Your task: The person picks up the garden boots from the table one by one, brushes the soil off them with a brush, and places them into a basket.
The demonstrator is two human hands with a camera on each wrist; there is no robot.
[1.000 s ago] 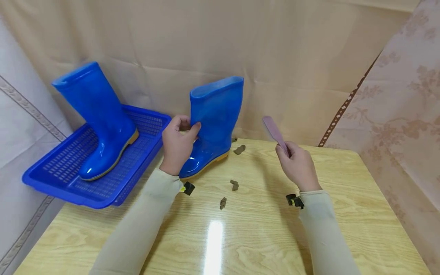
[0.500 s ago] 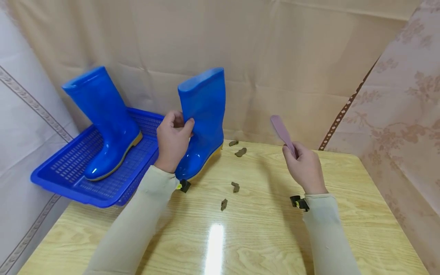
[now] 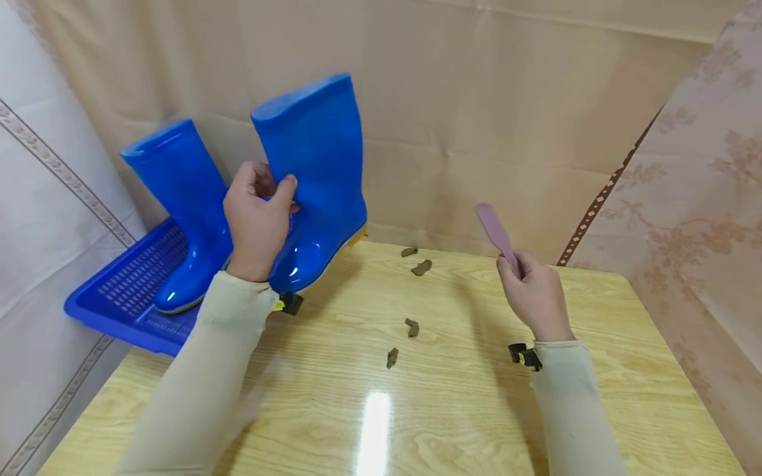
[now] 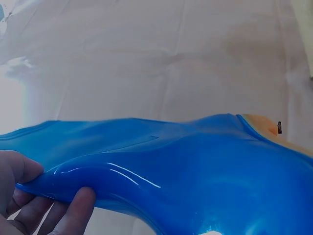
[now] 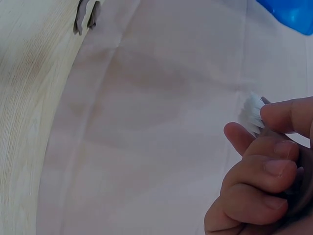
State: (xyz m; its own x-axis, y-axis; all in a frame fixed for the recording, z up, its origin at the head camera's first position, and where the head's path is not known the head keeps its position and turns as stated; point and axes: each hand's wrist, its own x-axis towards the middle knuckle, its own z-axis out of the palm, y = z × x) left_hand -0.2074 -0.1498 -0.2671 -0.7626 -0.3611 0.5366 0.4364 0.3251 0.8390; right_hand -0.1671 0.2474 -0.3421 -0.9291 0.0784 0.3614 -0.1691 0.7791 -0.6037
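Note:
A blue rain boot [image 3: 324, 155] with a yellow sole hangs tilted above the table, toe toward me. My left hand [image 3: 257, 225] pinches the front of its shaft between thumb and fingers. In the left wrist view, a small dark bit [image 4: 279, 127] clings by the boot's yellow heel. My right hand [image 3: 538, 294] grips a mauve-handled brush [image 3: 496, 228], held up away from the boot. White bristles [image 5: 252, 113] show past the fingertips in the right wrist view. A matching boot [image 3: 184, 178] stands in the blue basket [image 3: 101, 322], partly behind my left hand.
Several brown crumbs of what looks like mud lie on the wooden table [image 3: 464, 410], including one piece [image 3: 422, 267] near the back edge and another [image 3: 392, 357] closer to me. A beige cloth [image 3: 476, 119] hangs behind the table.
My left hand has raised the boot off the table and carried it left toward the basket, tilting it. The right hand with the brush has drifted slightly right.

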